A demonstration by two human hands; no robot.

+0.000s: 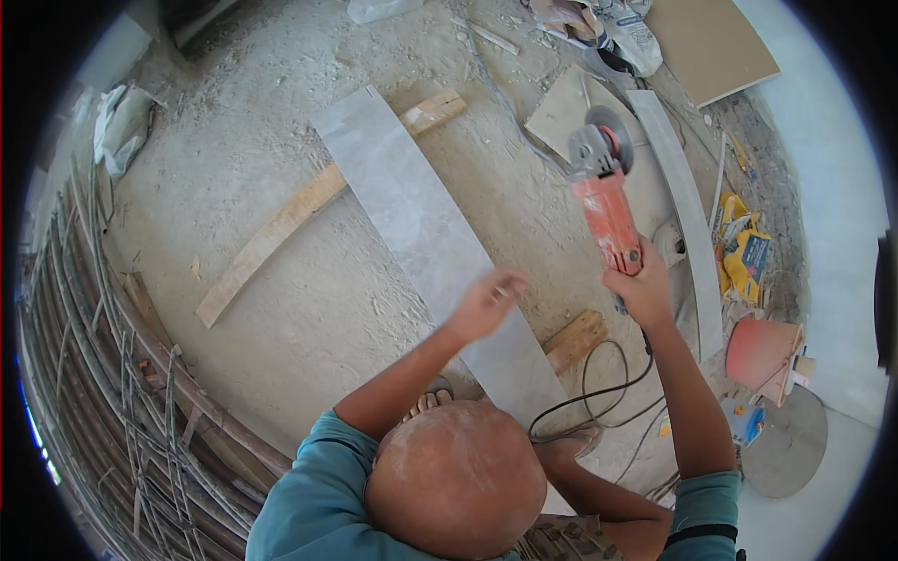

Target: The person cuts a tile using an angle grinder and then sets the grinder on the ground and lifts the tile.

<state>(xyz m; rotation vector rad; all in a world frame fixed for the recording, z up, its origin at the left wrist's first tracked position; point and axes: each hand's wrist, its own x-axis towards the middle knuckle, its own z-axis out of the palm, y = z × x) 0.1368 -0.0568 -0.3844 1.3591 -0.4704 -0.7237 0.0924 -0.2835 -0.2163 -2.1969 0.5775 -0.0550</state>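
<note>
Dusty floor (281,112); above it a long grey slab (421,224) runs from far left to near right, resting across a long timber (267,245) and a shorter timber block (577,340), apparently to keep it raised. Orange angle grinder (608,220), right of the slab, disc (615,140) to the far end, is held round its rear body by the right hand (645,288), probably keeping fingers clear of the disc. Left hand (488,301), over the slab, is blurred: finger spread and contact cannot be told.
</note>
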